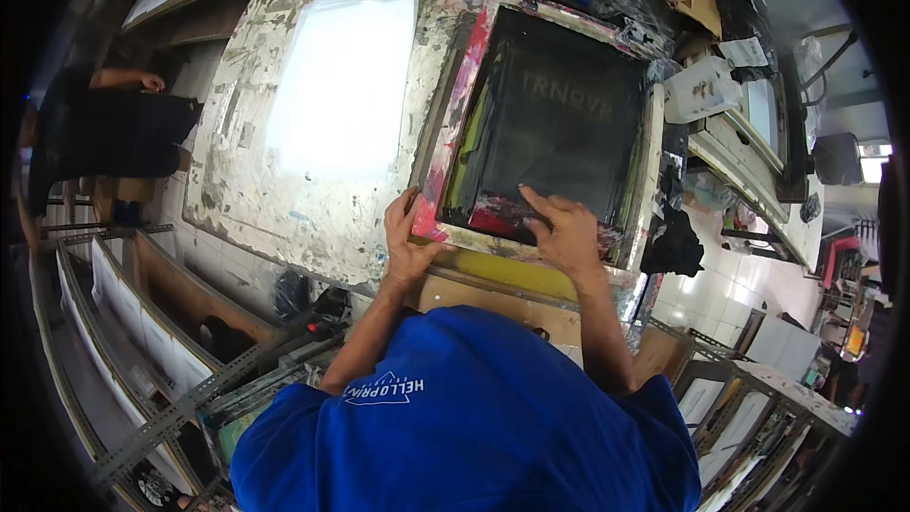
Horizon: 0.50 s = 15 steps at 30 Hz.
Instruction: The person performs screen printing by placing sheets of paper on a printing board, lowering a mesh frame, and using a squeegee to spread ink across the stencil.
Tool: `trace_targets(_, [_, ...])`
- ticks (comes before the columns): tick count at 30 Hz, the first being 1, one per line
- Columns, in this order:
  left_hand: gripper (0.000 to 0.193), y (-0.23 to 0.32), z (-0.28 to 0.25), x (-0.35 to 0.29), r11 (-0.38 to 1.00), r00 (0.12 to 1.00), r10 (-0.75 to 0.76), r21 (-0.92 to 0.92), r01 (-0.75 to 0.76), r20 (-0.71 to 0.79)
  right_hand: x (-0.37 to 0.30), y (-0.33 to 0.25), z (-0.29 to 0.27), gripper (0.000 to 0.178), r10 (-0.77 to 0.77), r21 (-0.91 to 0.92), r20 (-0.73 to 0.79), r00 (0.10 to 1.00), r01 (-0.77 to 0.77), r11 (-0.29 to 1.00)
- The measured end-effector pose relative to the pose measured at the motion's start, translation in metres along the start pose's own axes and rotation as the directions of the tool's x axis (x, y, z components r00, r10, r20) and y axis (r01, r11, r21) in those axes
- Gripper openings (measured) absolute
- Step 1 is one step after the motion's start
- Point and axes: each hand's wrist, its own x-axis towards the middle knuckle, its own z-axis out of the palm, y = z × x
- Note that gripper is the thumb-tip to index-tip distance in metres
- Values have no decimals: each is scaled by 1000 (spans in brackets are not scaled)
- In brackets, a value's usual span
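A silk-screen printing frame (434, 185) lies on the right part of a paint-stained work board (242, 147). Its rails are smeared pink, and faint lettering shows in its dark mesh (564, 133). My left hand (408, 242) grips the frame's near left corner, the thumb lying over the near rail and the fingers along the left side. Over the near right part of the frame is my right hand (569, 232), open, its index finger stretched onto the mesh by a red ink smear (498, 216). Left of the frame, a white sheet (346, 85) lies flat on the board.
A yellow-green strip (502, 270) runs along the near side of the frame. At the right hang black cloths or plastic (673, 237), below a white container (701, 90). Slotted metal racks (190, 398) stand at the lower left. Another person (104, 133) is at the far left.
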Motion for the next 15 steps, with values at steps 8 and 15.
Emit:
trace_targets(8, [89, 4, -5, 1, 961, 1000, 24, 276, -29, 19, 29, 9, 21, 78, -105, -292, -329, 938, 5, 956])
trace_targets(15, [81, 1, -6, -3, 976, 996, -58, 214, 42, 68, 121, 52, -26, 79, -241, -341, -481, 843, 73, 937])
